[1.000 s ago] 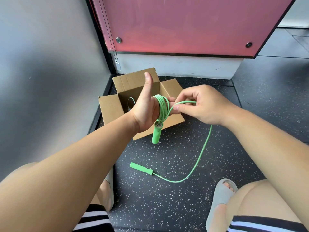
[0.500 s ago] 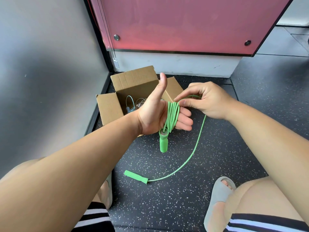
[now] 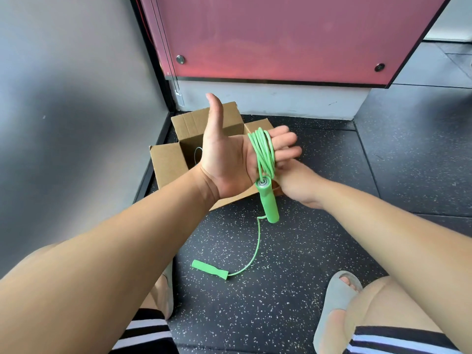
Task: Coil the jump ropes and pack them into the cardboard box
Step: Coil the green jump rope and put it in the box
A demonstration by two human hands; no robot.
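Note:
A green jump rope (image 3: pixel 263 152) is wound in several loops around the fingers of my left hand (image 3: pixel 229 159), which is held palm up with the thumb raised. One green handle (image 3: pixel 268 201) hangs from the loops below the palm. My right hand (image 3: pixel 297 183) is under and behind the left fingers, mostly hidden, holding the rope there. The free end runs down to the second handle (image 3: pixel 210 269) lying on the floor. The open cardboard box (image 3: pixel 168 162) stands behind my hands; thin ropes show inside it.
A grey wall runs along the left and a red panel (image 3: pixel 268 37) with a white base stands behind the box. My sandalled foot (image 3: pixel 337 297) rests at the lower right on the dark speckled floor (image 3: pixel 293 251).
My right hand has gone from above the left fingers to beneath them, carrying the rope around. The loose rope on the floor has shortened and the floor handle has slid closer.

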